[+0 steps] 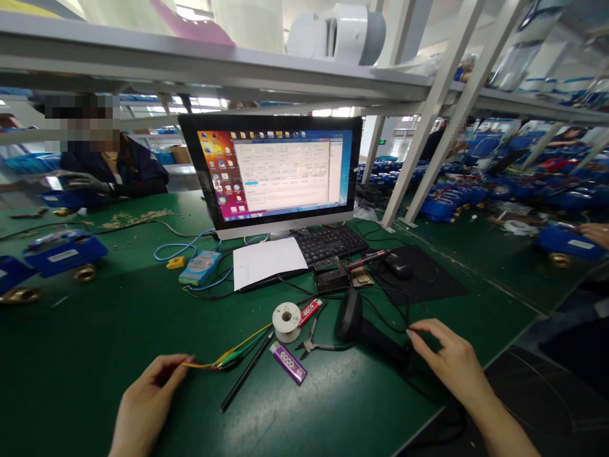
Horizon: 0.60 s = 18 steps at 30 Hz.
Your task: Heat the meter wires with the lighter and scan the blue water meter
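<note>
The clip leads (228, 357), thin coloured wires with small clips, lay at lower centre of the frame; they appeared light and limp, best gripped at the clips. The left hand (150, 397) pinched their near end between fingertips. The right hand (450, 362), loosely open, touched the black barcode scanner (361, 327), holding nothing. Beside the leads lay a purple battery (288, 362), solder spool (287, 319) and cutters (316, 343). The bare green mat (95, 355) at lower left offered room; the table edge ran close at lower right.
</note>
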### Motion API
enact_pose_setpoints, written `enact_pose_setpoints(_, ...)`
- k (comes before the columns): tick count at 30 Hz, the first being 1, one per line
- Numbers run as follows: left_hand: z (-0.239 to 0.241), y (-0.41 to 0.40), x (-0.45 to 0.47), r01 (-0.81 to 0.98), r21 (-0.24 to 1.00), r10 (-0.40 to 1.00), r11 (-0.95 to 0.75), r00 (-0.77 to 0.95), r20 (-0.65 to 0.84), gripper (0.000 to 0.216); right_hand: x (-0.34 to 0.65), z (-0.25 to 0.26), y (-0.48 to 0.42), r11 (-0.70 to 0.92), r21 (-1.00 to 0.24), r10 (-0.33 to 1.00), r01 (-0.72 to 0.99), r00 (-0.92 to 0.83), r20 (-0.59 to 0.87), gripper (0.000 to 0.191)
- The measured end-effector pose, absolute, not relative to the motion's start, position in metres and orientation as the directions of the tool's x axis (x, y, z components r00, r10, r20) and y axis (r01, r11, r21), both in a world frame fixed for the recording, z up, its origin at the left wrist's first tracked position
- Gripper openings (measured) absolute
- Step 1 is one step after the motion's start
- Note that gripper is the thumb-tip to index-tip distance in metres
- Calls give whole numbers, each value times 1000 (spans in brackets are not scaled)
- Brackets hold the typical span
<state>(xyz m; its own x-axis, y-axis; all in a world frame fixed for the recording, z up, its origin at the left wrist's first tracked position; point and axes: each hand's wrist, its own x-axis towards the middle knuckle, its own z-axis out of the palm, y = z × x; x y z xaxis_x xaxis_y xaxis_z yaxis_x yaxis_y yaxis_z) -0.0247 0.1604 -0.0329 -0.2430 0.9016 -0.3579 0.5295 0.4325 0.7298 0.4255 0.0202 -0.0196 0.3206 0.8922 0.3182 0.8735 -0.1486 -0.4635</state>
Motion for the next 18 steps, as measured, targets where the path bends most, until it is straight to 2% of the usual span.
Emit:
enact_pose_setpoints(2,-31,160,-23,522,735,902,432,-250,-352,56,416,-18,22,-65,-398,913,915,216,346,26)
enact_pose_setpoints(5,-34,159,-25,530,753,921,390,-230,-315,55,406,-24,24,-41,-268,961,962,112,254,35)
enact_pose_setpoints(7,-37,159,-28,530,763,929,371,-215,-303,54,403,-31,25,-96,-184,980,978,125,152,42)
enact_pose_setpoints(10,-40,159,-30,514,787,940,342,-198,-279,53,403,-40,26,-157,-119,982,980,168,89,38)
enact_pose_setpoints(14,-38,158,-28,490,827,961,274,-168,-219,51,402,-43,26,-130,-160,977,979,153,146,29)
enact_pose_setpoints(18,-36,157,-27,474,845,968,246,-165,-189,49,400,-43,21,-98,-316,983,944,140,115,27)
